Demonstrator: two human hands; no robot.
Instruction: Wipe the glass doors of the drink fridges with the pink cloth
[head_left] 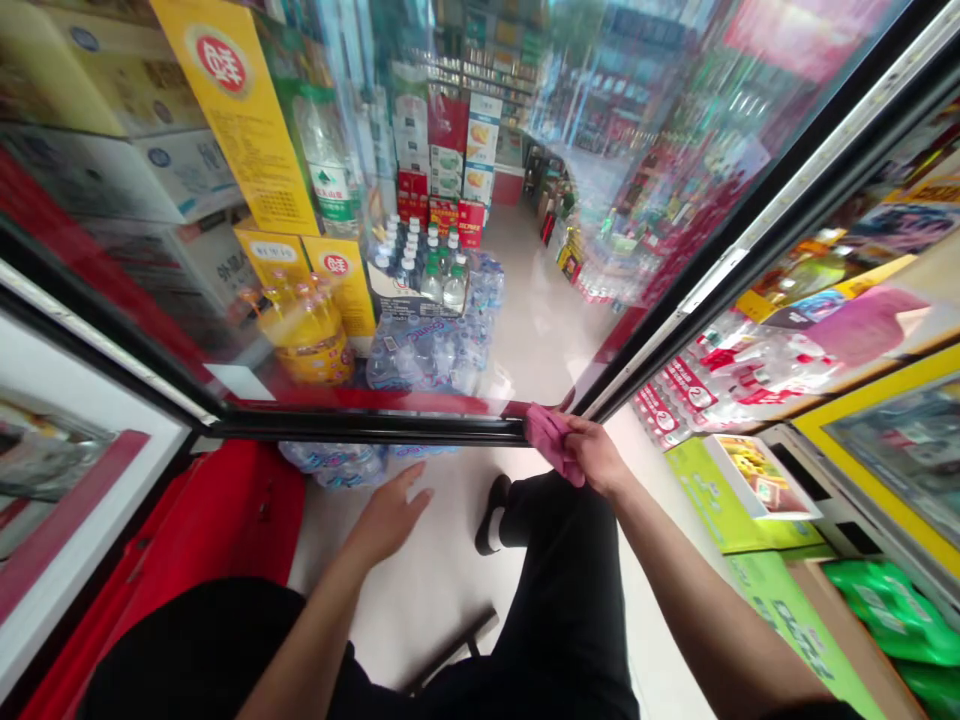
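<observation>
A pink cloth (553, 446) is gripped by my right hand (592, 455), which presses it to the lower right corner of a glass pane (517, 340). The pane sits in a black frame (390, 428) whose bottom bar runs across in front of me. My left hand (390, 515) hangs in the air below that bar, fingers apart and nothing in it. It is nearest to the wrapped water bottles (334, 463) on the floor.
Through the glass show yellow boxes (232, 110), a pack of yellow oil bottles (307, 330) and bottled water (427, 350). A red cabinet (247, 510) stands at left. Green cartons (720, 500) and packed bottles (690, 385) stand at right. A dark metal bar (457, 650) lies low near my legs.
</observation>
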